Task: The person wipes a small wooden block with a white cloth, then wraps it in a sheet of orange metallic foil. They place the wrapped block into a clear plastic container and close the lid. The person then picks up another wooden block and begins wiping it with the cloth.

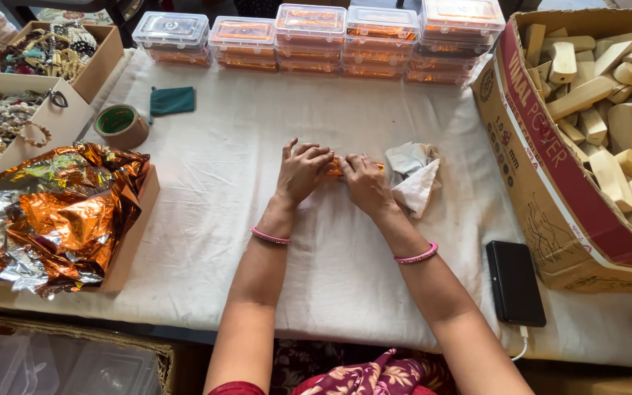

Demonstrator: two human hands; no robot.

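Left hand: your left hand [302,171] lies palm down at the centre of the frame, fingers curled over the left end of a small block wrapped in shiny orange foil [336,167], grasping it against the table.
Right hand: your right hand [365,181] presses down on the right part of the same foil-wrapped block, fingers folded over it; the two hands touch above it.
Wrapped block: it sits on the white cloth-covered table [257,219] at mid-frame, mostly hidden by your fingers, only slivers of orange showing.
Wrists: a pink bangle rings each one.
Just right of your hands: a crumpled white paper sheet [415,175] lies beside your right hand.
Lower right: a black rectangular phone [514,282] with a white cable rests near the table edge.
Right edge: a large open cardboard box [550,190] holds many pale wooden blocks [608,110].
Top centre: stacked clear plastic lidded containers [316,40] filled with orange-wrapped pieces line the far edge.
Upper left: a roll of brown tape [121,125] stands beside a small green cloth pouch [172,100].
Left: a heap of crinkled orange and silver foil sheets [60,208] fills a shallow cardboard tray.
Far upper left: open cardboard boxes hold beaded jewellery [45,47].
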